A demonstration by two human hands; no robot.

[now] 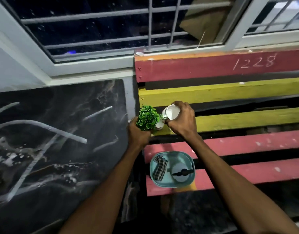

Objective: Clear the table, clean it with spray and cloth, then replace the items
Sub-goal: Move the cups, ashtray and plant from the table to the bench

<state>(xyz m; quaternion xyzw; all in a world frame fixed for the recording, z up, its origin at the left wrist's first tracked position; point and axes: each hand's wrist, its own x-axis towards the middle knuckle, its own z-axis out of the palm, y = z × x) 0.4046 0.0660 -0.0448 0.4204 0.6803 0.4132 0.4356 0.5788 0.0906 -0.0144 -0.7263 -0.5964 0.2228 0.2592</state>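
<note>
My left hand (139, 134) grips the base of a small green artificial plant (147, 118), held over the left end of a painted slatted bench (246, 119). My right hand (181, 120) holds a white cup (172, 112), tilted on its side with its mouth facing me. A small white object (159, 126) sits between the two hands on a yellow slat; I cannot tell what it is. Nearer me on the red slats stands a teal tub (189, 162) holding a checked cloth (160, 168) and a spray bottle (180, 173) seen from above. The dark marble-patterned table (52, 132) lies to the left.
A barred window (111, 27) with a white frame runs along the wall behind the table and bench. The bench back is a red plank marked 1228 (255, 62). Gaps separate the bench slats. Dark floor shows under the bench.
</note>
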